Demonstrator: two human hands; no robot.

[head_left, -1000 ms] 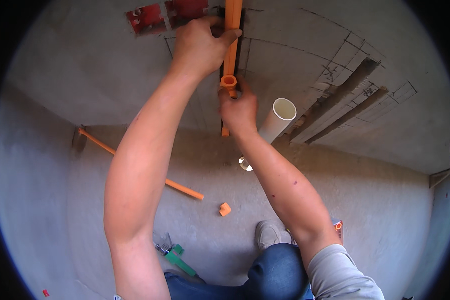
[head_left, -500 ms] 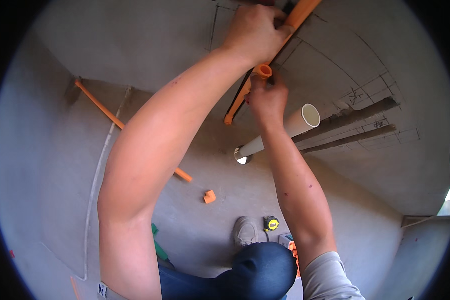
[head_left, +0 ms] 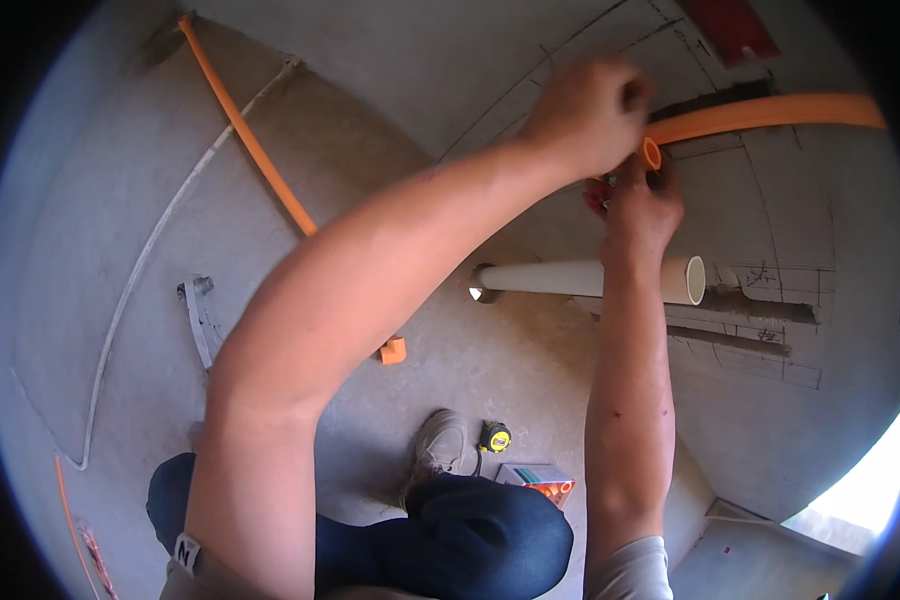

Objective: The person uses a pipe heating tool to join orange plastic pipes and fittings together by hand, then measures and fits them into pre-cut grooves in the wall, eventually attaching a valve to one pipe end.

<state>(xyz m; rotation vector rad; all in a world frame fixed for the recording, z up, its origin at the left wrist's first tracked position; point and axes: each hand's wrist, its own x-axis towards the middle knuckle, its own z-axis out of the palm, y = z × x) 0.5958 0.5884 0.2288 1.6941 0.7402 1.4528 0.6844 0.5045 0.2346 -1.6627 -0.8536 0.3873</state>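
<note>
A long orange pipe runs along the wall at the upper right. Beside its visible left end is an orange pipe fitting with a round open mouth. Around that fitting my right hand is closed, its fingers curled just below the mouth. Something small and red shows beside these fingers; its kind is unclear. My left hand sits just above and left of the fitting, slightly blurred, with its fingers curled in. Whatever it may hold is hidden, and it covers part of the pipe line.
A white pipe juts out behind my right forearm. Below lie an orange elbow, a yellow-black tape measure and a box of orange fittings. Another orange pipe lies left. A red flat object is at the top.
The view has turned, so the pipe now lies nearly level. My left hand has come off the pipe's upper stretch to beside the fitting. My right hand keeps its hold.
</note>
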